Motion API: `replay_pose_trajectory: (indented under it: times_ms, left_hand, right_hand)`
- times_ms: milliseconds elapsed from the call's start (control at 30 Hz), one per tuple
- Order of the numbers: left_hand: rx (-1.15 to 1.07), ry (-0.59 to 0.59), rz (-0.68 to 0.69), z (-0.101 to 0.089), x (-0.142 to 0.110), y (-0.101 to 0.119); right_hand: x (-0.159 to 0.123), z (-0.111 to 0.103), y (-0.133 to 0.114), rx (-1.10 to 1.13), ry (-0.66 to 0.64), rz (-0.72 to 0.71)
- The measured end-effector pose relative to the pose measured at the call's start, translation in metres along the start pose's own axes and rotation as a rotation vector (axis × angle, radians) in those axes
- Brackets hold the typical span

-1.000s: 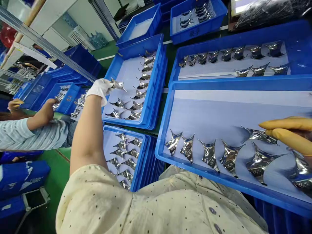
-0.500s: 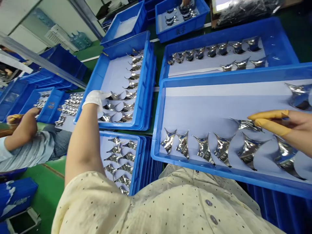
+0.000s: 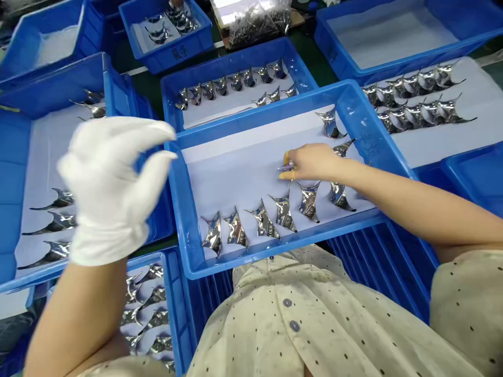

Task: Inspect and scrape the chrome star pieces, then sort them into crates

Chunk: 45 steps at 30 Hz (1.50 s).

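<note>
My left hand (image 3: 113, 180), in a white glove, is raised over the right side of the left blue tray (image 3: 113, 99). Its thumb and forefinger stand apart with nothing between them; the other fingers are curled. My right hand (image 3: 310, 161), with yellow finger cots, pinches a shiny curved metal piece (image 3: 286, 167) over the middle blue tray (image 3: 181, 209). My own fingers hide most of that piece. Below it, a row of pointed, mirror-bright metal pieces (image 3: 264, 221) lies on white paper along the near edge. Another metal piece (image 3: 330, 123) lies in the far right corner.
Behind stands a blue tray (image 3: 167, 94) with rows of similar pieces. At right, metal pieces (image 3: 412, 86) lie on white paper beside another blue tray (image 3: 349, 70). A stacked tray (image 3: 176, 298) holds pieces at lower left. A plastic bag (image 3: 259, 23) sits at the back.
My left hand has left the pieces in the left tray and come up, empty. My right hand has moved left over the middle tray with its metal piece. The view has swung right.
</note>
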<state>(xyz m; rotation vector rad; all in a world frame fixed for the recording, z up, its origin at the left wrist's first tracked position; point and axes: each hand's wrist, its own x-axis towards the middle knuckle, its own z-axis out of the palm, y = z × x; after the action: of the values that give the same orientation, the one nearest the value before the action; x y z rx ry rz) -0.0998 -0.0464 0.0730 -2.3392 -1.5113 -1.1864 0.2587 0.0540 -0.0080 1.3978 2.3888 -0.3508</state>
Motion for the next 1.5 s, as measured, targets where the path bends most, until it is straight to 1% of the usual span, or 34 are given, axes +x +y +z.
replay_pose_trajectory:
  times_ms: [33, 67, 100, 133, 200, 267, 333, 367, 400, 467, 533, 567, 633, 700, 767, 867, 900, 967, 1100, 1333, 1433, 1500]
  left_hand:
    - [0.006, -0.001, 0.078, 0.019, 0.005, 0.021]
    - [-0.015, -0.013, 0.131, 0.037, 0.008, 0.035]
    - [-0.053, -0.025, 0.146, 0.053, 0.008, 0.044]
    - [-0.111, -0.038, 0.104, 0.067, 0.007, 0.048]
    - [-0.258, -0.116, -0.059, 0.094, 0.0, 0.048]
    - [-0.416, -0.255, -0.231, 0.116, -0.008, 0.048]
    - [-0.544, -0.378, -0.331, 0.132, -0.014, 0.052]
    - [-0.594, -0.407, -0.35, 0.137, -0.016, 0.055]
    - [-0.632, -0.403, -0.362, 0.141, -0.018, 0.058]
    - [-0.676, -0.318, -0.397, 0.144, -0.02, 0.064]
    - [-0.696, -0.19, -0.458, 0.144, -0.024, 0.067]
    - [-0.697, -0.13, -0.495, 0.144, -0.025, 0.068]
    - [-0.687, -0.059, -0.53, 0.143, -0.029, 0.068]
    - [-0.653, -0.034, -0.478, 0.141, -0.031, 0.069]
    - [-0.588, -0.026, -0.347, 0.139, -0.031, 0.071]
    - [-0.507, -0.031, -0.166, 0.137, -0.029, 0.074]
    - [-0.506, -0.037, -0.132, 0.138, -0.029, 0.074]
    - [-0.531, -0.049, -0.114, 0.14, -0.029, 0.074]
    - [-0.562, -0.067, -0.175, 0.147, -0.03, 0.072]
    - [-0.613, -0.096, -0.252, 0.149, -0.028, 0.074]
    - [-0.699, -0.119, -0.377, 0.149, -0.029, 0.075]
    - [-0.839, -0.146, -0.527, 0.148, -0.029, 0.077]
  right_hand:
    - [0.0, 0.002, -0.009, -0.051, -0.016, -0.005]
    - [0.0, 0.003, -0.015, -0.089, -0.018, -0.017]
    - [-0.001, 0.004, -0.019, -0.112, -0.008, -0.03]
    - [-0.002, 0.004, -0.021, -0.111, 0.014, -0.04]
    - [-0.008, -0.002, -0.022, -0.023, 0.102, -0.066]
    - [-0.018, -0.012, -0.022, 0.177, 0.246, -0.136]
    - [-0.027, -0.02, -0.024, 0.451, 0.376, -0.255]
    - [-0.03, -0.022, -0.024, 0.602, 0.419, -0.311]
    - [-0.032, -0.023, -0.025, 0.759, 0.441, -0.35]
    - [-0.03, -0.019, -0.024, 1.088, 0.425, -0.372]
    - [-0.026, -0.014, -0.025, 1.373, 0.365, -0.355]
    - [-0.024, -0.012, -0.026, 1.465, 0.336, -0.353]
    - [-0.022, -0.009, -0.029, 1.549, 0.322, -0.368]
    - [-0.023, -0.007, -0.035, 1.568, 0.347, -0.383]
    - [-0.024, -0.006, -0.04, 1.59, 0.371, -0.373]
    - [-0.024, -0.003, -0.044, 1.61, 0.369, -0.335]
    - [-0.023, -0.001, -0.045, 1.608, 0.368, -0.322]
    - [-0.022, 0.002, -0.046, 1.605, 0.373, -0.296]
    - [-0.02, 0.008, -0.046, 1.613, 0.417, -0.281]
    - [-0.017, 0.01, -0.046, 1.609, 0.419, -0.265]
    - [-0.017, 0.01, -0.046, 1.59, 0.44, -0.254]
    - [-0.017, 0.01, -0.046, 1.593, 0.444, -0.242]
